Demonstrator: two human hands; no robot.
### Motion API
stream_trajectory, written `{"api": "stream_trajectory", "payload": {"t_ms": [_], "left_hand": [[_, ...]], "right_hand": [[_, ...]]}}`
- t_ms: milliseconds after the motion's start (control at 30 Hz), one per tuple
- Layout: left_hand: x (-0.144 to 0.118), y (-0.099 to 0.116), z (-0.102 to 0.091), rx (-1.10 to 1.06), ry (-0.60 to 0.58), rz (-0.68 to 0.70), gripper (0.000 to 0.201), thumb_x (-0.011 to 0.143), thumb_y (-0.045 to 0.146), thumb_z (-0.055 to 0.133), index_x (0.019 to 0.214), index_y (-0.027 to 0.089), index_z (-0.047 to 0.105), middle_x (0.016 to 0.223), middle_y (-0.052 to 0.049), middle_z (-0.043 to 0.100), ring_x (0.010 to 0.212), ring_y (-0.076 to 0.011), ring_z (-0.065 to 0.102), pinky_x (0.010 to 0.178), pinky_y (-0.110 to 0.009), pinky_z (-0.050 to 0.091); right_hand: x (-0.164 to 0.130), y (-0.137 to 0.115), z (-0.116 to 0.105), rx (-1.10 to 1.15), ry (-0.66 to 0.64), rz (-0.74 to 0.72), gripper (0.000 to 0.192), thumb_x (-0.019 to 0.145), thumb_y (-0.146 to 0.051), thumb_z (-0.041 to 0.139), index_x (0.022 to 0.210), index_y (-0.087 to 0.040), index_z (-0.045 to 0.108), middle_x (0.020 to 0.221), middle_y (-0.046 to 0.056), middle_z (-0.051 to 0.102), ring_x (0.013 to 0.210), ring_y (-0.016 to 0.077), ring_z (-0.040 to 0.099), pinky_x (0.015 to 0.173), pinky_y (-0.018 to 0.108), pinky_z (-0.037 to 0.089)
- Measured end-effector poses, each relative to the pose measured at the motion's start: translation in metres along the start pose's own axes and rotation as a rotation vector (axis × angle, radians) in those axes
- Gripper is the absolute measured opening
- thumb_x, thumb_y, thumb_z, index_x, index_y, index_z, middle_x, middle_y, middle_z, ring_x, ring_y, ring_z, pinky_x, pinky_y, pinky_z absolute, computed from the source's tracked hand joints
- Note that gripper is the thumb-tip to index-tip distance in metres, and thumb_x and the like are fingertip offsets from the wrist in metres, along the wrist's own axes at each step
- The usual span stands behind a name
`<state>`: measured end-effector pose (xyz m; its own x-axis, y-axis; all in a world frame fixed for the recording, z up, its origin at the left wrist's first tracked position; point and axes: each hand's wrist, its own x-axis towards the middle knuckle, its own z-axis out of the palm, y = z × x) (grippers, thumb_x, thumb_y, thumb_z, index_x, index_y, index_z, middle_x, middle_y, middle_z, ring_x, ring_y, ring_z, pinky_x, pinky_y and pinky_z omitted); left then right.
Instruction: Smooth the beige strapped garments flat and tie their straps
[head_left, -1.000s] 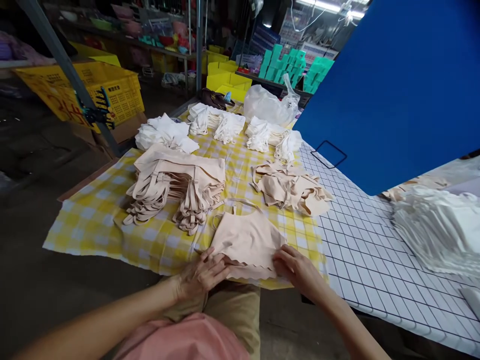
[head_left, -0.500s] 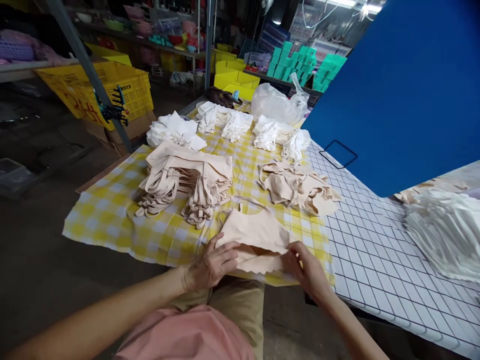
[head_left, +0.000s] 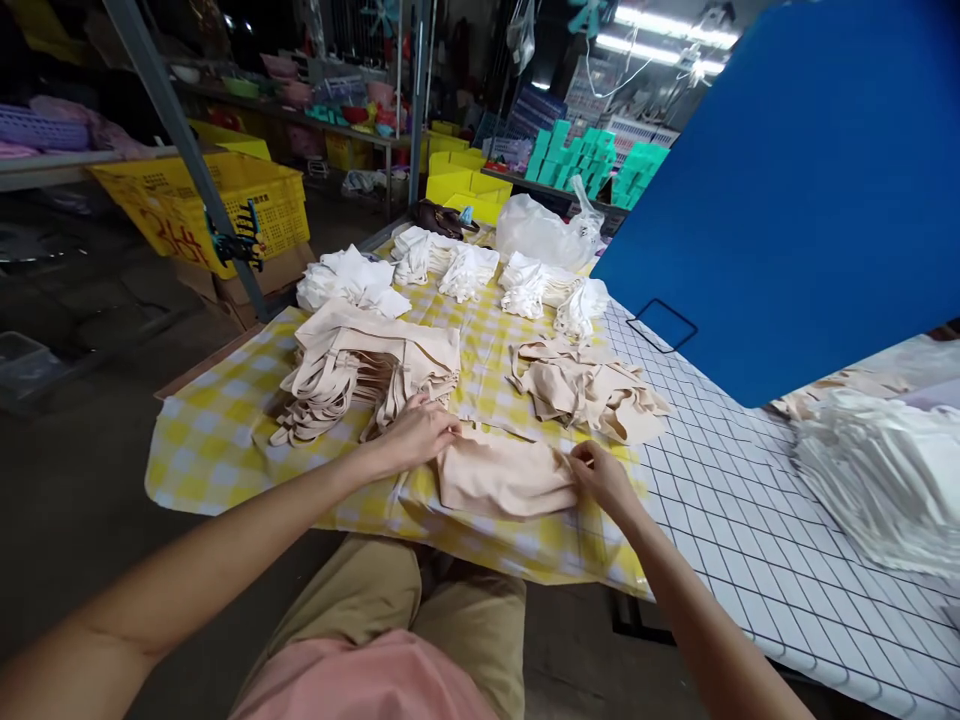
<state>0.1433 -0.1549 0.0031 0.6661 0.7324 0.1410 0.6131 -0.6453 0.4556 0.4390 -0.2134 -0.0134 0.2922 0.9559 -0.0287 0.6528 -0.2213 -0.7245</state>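
Folded beige top [head_left: 506, 477] flat on yellow checked cloth [head_left: 225, 440], pinched at each end by left hand [head_left: 416, 432] and right hand [head_left: 600, 474]; fingertips partly hidden. Yellow crate [head_left: 262, 195] beyond cloth, contents unclear.

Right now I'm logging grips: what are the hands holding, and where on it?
A folded beige garment on the checked cloth: left hand at its upper left corner, right hand pinching its right edge.

Folded garment [head_left: 504, 478] on the cloth [head_left: 217, 440] at the bench's near edge, left hand [head_left: 417, 432] at its left end, right hand [head_left: 600, 472] at its right, strap stack [head_left: 371, 370] behind-left, loose pile [head_left: 589, 385] behind-right, bag [head_left: 544, 232] at the far end.
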Motion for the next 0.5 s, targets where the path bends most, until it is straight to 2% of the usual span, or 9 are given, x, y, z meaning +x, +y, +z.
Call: {"api": "stream_trajectory", "payload": {"t_ms": [33, 100, 167, 233, 300, 400, 500], "left_hand": [[0.001, -0.001, 0.0, -0.001, -0.007, 0.01, 0.014, 0.083, 0.017, 0.051, 0.083, 0.018, 0.066, 0.087, -0.002, 0.07, 0.091, -0.0182, 0.06, 0.1, -0.041, 0.027], [0.002, -0.003, -0.002, -0.007, -0.019, 0.027, 0.015, 0.084, 0.022, 0.052, 0.08, 0.018, 0.066, 0.084, -0.002, 0.07, 0.088, -0.0176, 0.06, 0.099, -0.041, 0.027], [0.003, -0.006, -0.004, -0.006, -0.028, 0.044, 0.016, 0.085, 0.023, 0.052, 0.079, 0.018, 0.065, 0.082, -0.001, 0.07, 0.086, -0.017, 0.061, 0.099, -0.04, 0.026], [0.003, -0.007, -0.006, 0.0, -0.035, 0.055, 0.016, 0.085, 0.023, 0.051, 0.079, 0.018, 0.065, 0.082, -0.001, 0.069, 0.085, -0.0167, 0.061, 0.099, -0.039, 0.026], [0.005, -0.007, -0.008, 0.004, -0.046, 0.052, 0.016, 0.085, 0.022, 0.051, 0.078, 0.018, 0.065, 0.083, -0.002, 0.069, 0.087, -0.0169, 0.06, 0.098, -0.039, 0.027], [0.008, -0.005, -0.009, 0.002, -0.07, 0.059, 0.016, 0.086, 0.022, 0.05, 0.077, 0.017, 0.063, 0.082, -0.002, 0.068, 0.087, -0.0174, 0.059, 0.098, -0.039, 0.026], [0.01, -0.001, -0.012, 0.018, -0.093, 0.095, 0.019, 0.087, 0.023, 0.049, 0.075, 0.017, 0.062, 0.077, -0.001, 0.067, 0.081, -0.0171, 0.058, 0.094, -0.038, 0.028]], "right_hand": [[0.002, -0.002, -0.001, -0.024, 0.007, -0.067, 0.004, 0.064, -0.023, 0.05, 0.066, -0.02, 0.051, 0.066, 0.003, 0.058, 0.057, 0.0158, 0.05, 0.057, 0.03, 0.041], [0.003, -0.009, -0.006, -0.096, -0.054, -0.271, 0.019, 0.068, -0.017, 0.044, 0.081, -0.02, 0.056, 0.088, 0.006, 0.061, 0.07, 0.0178, 0.055, 0.067, 0.033, 0.044], [0.003, -0.016, -0.012, -0.192, -0.205, -0.499, 0.031, 0.072, -0.011, 0.037, 0.093, -0.02, 0.058, 0.102, 0.008, 0.061, 0.087, 0.02, 0.057, 0.075, 0.035, 0.045], [0.004, -0.021, -0.017, -0.276, -0.359, -0.625, 0.038, 0.074, -0.007, 0.033, 0.1, -0.021, 0.058, 0.111, 0.009, 0.059, 0.1, 0.0208, 0.056, 0.079, 0.035, 0.045], [0.005, -0.023, -0.018, -0.342, -0.48, -0.638, 0.042, 0.075, -0.005, 0.034, 0.108, -0.021, 0.056, 0.116, 0.008, 0.058, 0.099, 0.0198, 0.057, 0.076, 0.033, 0.047], [0.009, -0.021, -0.011, -0.409, -0.597, -0.569, 0.043, 0.077, -0.008, 0.039, 0.114, -0.023, 0.053, 0.113, 0.007, 0.059, 0.083, 0.0167, 0.06, 0.067, 0.028, 0.047], [0.012, -0.019, -0.005, -0.46, -0.617, -0.51, 0.029, 0.079, -0.013, 0.042, 0.103, -0.021, 0.057, 0.097, 0.006, 0.062, 0.075, 0.0162, 0.058, 0.062, 0.027, 0.045]]}}
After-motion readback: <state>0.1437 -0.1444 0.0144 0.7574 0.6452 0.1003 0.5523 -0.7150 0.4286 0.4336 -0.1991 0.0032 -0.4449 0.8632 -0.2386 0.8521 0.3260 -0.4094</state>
